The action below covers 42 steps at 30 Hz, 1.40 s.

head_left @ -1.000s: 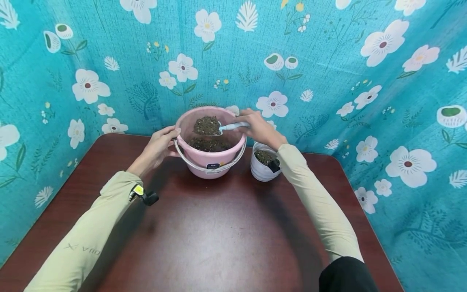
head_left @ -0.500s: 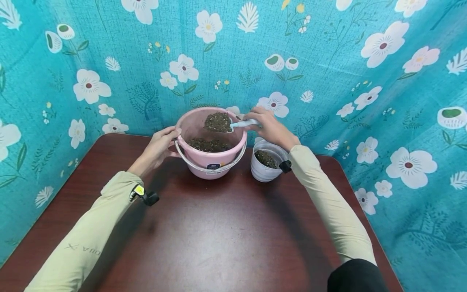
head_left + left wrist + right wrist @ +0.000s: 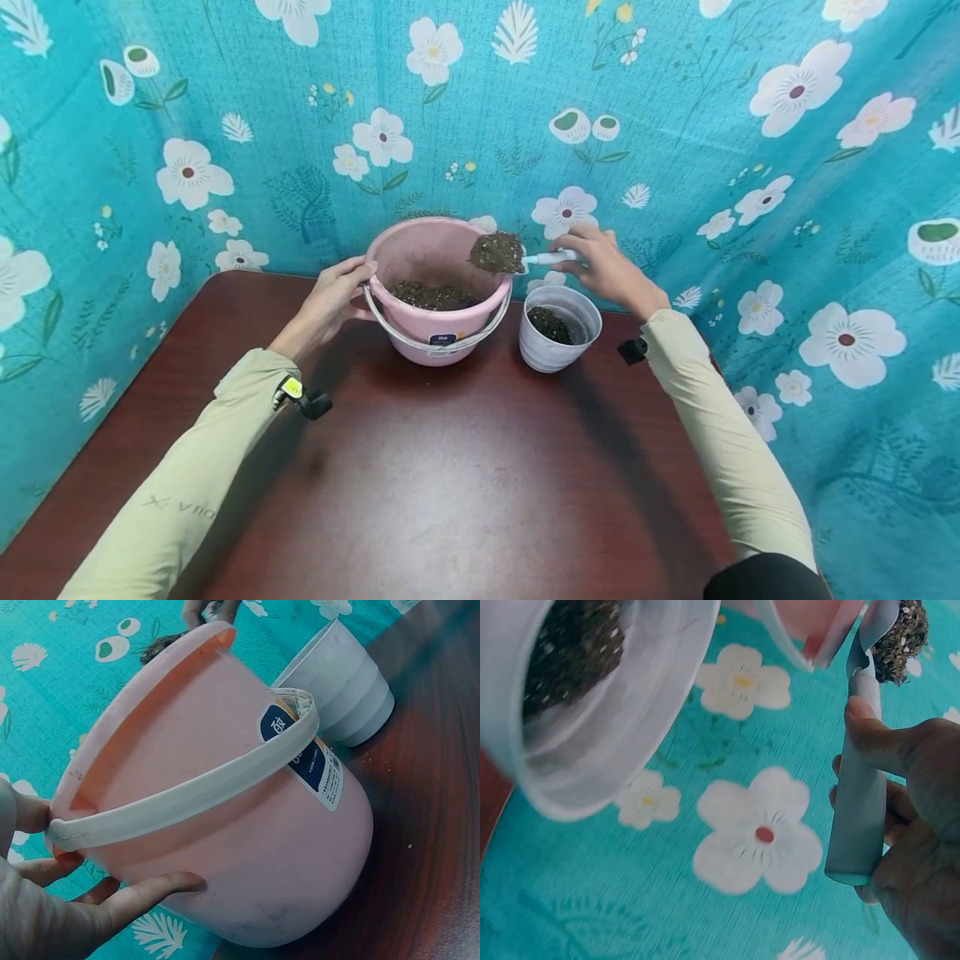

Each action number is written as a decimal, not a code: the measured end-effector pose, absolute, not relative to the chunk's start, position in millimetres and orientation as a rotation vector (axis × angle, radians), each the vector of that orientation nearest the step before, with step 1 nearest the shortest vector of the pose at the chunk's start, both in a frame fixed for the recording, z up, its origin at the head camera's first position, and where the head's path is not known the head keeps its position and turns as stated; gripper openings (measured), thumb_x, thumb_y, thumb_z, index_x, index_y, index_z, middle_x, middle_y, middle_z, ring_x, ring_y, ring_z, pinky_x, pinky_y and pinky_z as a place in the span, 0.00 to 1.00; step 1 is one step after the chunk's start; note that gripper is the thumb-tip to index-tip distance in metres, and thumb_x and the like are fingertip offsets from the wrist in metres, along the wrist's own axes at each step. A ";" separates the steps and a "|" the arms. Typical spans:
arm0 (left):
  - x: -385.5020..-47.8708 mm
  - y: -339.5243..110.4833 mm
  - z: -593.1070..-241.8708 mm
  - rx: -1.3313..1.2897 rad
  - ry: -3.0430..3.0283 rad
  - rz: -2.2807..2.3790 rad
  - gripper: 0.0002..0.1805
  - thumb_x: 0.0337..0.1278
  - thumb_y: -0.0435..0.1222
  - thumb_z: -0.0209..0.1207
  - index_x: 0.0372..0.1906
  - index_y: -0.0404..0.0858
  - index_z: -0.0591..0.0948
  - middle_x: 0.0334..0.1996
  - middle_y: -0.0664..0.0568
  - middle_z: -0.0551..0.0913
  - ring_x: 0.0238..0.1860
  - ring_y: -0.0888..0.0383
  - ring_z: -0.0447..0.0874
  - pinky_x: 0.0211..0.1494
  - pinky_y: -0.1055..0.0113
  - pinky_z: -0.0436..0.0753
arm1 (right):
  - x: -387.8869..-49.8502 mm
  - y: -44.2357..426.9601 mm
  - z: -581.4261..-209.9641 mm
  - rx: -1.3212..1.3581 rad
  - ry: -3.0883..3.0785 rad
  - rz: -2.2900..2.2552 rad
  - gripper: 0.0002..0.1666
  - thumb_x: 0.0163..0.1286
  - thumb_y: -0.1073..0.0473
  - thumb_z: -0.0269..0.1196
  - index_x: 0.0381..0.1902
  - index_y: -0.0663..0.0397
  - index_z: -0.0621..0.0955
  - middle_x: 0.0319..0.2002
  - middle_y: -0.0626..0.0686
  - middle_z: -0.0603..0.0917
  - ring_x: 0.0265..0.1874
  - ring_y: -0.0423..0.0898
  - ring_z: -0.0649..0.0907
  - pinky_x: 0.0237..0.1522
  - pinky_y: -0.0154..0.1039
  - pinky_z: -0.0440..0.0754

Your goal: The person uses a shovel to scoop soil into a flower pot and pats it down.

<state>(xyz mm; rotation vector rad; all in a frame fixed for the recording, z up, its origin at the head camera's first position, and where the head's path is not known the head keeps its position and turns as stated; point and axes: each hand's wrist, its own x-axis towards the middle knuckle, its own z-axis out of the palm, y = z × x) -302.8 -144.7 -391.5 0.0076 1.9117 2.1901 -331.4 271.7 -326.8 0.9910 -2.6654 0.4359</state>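
A pink bucket (image 3: 411, 317) with a white carrying handle (image 3: 202, 791) stands at the back of the table, dark soil (image 3: 433, 297) in its bottom. My left hand (image 3: 327, 302) grips its left rim, thumb at the top and fingers against the outer wall. In my right hand (image 3: 606, 265) is the pale blue-grey handle of a garden trowel (image 3: 861, 795). A heap of soil (image 3: 497, 252) covers the trowel's blade, above the bucket's right rim. Just right of the bucket sits a whitish ridged plant pot (image 3: 546, 358), partly filled with soil (image 3: 551, 325).
The dark red-brown table (image 3: 435, 467) extends toward me from the containers. A turquoise flowered curtain (image 3: 480, 108) hangs close behind the bucket and pot. A few crumbs lie on the table beside the pot in the left wrist view.
My right hand has carried the loaded trowel rightward, from over the bucket's middle to its right rim. More of the pot is uncovered. The left hand keeps its grip on the bucket.
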 end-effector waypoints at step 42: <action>-303.7 -144.9 -390.7 -0.014 1.905 2.185 0.32 0.81 0.42 0.52 0.81 0.37 0.64 0.45 0.54 0.78 0.50 0.59 0.80 0.39 0.61 0.91 | -306.4 386.3 -356.5 0.784 -2.580 0.313 0.15 0.60 0.74 0.75 0.45 0.62 0.87 0.44 0.61 0.82 0.41 0.59 0.69 0.43 0.58 0.58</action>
